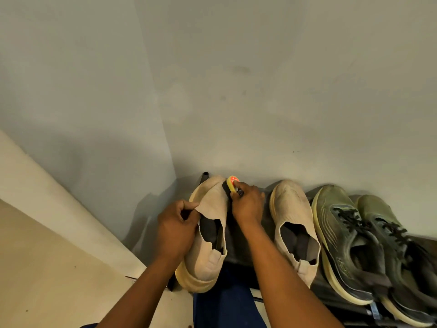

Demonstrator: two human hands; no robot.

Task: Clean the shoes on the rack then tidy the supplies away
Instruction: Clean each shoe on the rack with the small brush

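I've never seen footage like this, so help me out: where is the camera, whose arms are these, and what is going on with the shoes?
No machine here: a person wears one camera on the head, looking down at their own hands. The left hand grips a beige slip-on shoe by its opening. The right hand presses a small yellow shoe sponge against that shoe's toe area. Its matching beige shoe and a pair of dark green sneakers sit on a dark rack against the wall.

Beige slip-on shoe (208,235) tilted on the rack (246,245), yellow shoe-polish sponge (232,184) against its toe.
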